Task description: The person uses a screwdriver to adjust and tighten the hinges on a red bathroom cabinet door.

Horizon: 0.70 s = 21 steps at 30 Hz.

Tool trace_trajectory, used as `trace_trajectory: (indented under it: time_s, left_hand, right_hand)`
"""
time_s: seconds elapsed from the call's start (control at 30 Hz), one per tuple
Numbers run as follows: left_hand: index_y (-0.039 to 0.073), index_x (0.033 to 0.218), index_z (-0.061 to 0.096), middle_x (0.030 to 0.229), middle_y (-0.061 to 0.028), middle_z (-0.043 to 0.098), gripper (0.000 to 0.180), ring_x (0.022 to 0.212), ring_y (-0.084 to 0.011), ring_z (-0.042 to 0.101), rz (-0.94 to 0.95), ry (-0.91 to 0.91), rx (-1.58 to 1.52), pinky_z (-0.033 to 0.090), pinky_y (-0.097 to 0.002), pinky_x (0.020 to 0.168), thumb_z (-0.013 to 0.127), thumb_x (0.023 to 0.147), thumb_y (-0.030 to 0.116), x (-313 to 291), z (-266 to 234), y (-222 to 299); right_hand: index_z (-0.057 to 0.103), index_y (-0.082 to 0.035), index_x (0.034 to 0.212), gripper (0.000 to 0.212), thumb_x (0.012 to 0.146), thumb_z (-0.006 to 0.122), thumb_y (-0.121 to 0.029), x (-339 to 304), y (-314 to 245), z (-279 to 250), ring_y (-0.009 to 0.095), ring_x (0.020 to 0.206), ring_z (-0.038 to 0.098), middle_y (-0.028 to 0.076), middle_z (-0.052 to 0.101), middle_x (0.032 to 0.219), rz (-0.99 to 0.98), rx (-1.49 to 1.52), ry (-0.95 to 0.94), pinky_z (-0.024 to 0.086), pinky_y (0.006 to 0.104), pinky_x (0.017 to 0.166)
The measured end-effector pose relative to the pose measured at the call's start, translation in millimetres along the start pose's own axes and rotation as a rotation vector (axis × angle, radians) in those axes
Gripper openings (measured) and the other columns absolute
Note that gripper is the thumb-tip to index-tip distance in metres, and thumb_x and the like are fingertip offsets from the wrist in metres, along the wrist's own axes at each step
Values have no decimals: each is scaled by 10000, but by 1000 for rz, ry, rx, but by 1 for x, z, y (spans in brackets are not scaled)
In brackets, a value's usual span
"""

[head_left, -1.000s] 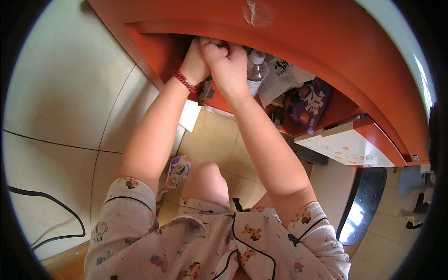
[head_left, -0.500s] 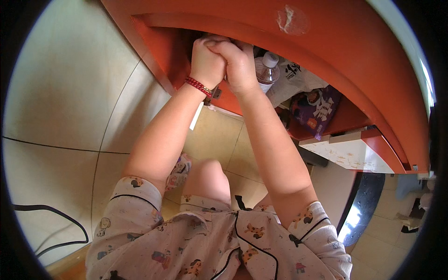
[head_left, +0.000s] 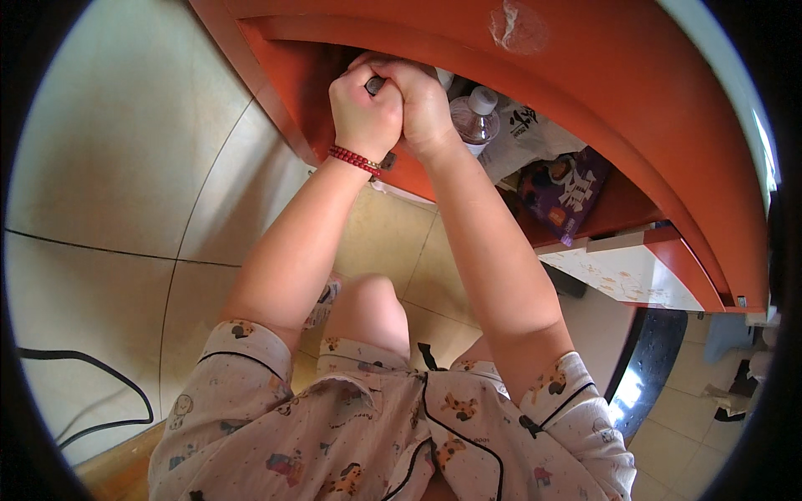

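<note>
My left hand, with red beaded bracelets at the wrist, is closed in the opening of the red-orange cabinet. Between its thumb and forefinger shows the small dark round end of a thing; the rest of it is hidden. Pressed against that hand from the right is my right hand. Its fingers curl over the far side, where I cannot see what they hold. Just right of it stands a clear plastic bottle with a white cap.
Farther right in the cabinet lie a white plastic bag and a purple printed packet. A white door with a floral pattern hangs open at the right. Pale wall tiles rise at the left, and a black cable loops low there.
My left thumb and fingers have shifted, and the dark round end now shows between them. The hands have moved slightly left, and the right thumb no longer crosses over the left hand.
</note>
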<state>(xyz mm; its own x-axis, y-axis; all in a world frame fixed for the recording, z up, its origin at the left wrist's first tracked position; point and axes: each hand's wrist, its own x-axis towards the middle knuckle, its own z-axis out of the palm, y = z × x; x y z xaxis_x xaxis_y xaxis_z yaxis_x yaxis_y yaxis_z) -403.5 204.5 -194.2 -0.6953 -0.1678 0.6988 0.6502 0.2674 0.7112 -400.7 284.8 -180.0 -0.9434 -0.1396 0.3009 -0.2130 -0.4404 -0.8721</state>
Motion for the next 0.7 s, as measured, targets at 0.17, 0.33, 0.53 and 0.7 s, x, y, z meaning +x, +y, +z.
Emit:
trace_trajectory:
  time_s: [0.17,0.33,0.53,0.7]
  left_hand:
    - [-103,889,585,912,-178,640,215,841,-227,604,-4,73,35,455,-294,779,487,776,51,-3,-1,-5]
    - [-110,884,587,933,-175,640,211,861,-223,602,-44,315,185,454,-291,795,481,783,42,-8,5,4]
    - [-84,851,582,858,-142,633,189,762,-223,579,-18,-133,20,455,-301,730,468,781,50,18,-27,-34]
    - [5,781,576,700,-82,553,176,550,-206,498,-620,-416,-594,409,-299,580,494,811,157,33,-7,-40]
  right_hand:
    - [651,12,822,192,780,527,-129,4,2,3,152,776,555,71,631,852,71,108,-43,438,266,728]
    - [658,-3,835,194,786,531,-141,10,0,3,153,779,559,74,634,853,323,127,-130,444,263,742]
    - [602,40,987,321,832,494,-220,8,6,16,253,924,560,182,620,978,48,-132,126,415,305,832]
    - [537,54,1067,397,916,484,-309,-43,-18,-1,216,937,542,164,584,1028,-25,-266,320,406,297,840]
